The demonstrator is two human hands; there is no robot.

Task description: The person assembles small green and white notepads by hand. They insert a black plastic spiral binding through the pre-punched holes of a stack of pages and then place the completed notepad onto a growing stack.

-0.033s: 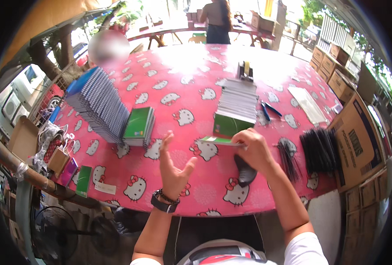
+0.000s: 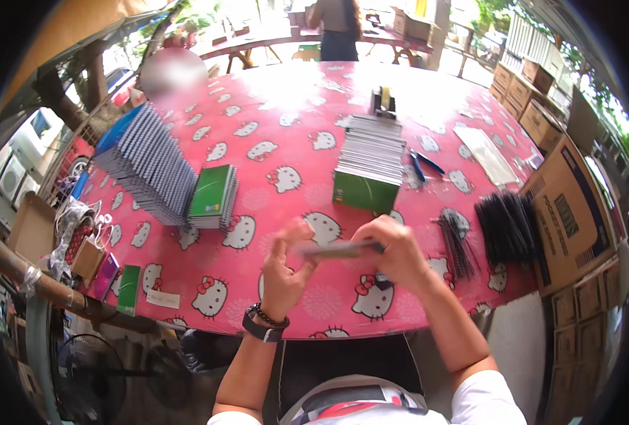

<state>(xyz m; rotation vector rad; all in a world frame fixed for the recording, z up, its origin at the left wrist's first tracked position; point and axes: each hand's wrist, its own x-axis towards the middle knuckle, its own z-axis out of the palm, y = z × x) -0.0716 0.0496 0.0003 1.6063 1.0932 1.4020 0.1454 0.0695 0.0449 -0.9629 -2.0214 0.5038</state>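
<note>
In the head view, the right hand (image 2: 399, 253) clamps its fingers on a thin blurred booklet (image 2: 339, 250); whether the left hand (image 2: 284, 282) grips it too, I cannot tell. Beyond the fingers, a booklet row (image 2: 371, 149) crosses the bench (image 2: 321, 304); leftward, notebook stacks (image 2: 151, 170); rightward, a black bundle (image 2: 509, 230).

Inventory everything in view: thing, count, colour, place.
Thin booklet: one, blurred greyish, between hands
Notebook row: one, green-fronted, centre
Tall notebook stack: one, blue-topped, left
Short notebook stack: one, green-topped, beside it
Flat booklet: one, green, near left
Tape dispenser: one, black, behind row
Pliers: one, blue, right of row
Coil bunch: one, black, right
Thin-rod bunch: one, black, left of coils
Cardboard boxes: several, brown, right
Table covering: one, pink
Standing person: one, dark bottoms, background
Left hand: one, black wristband, left
Right hand: one, bare, right
</note>
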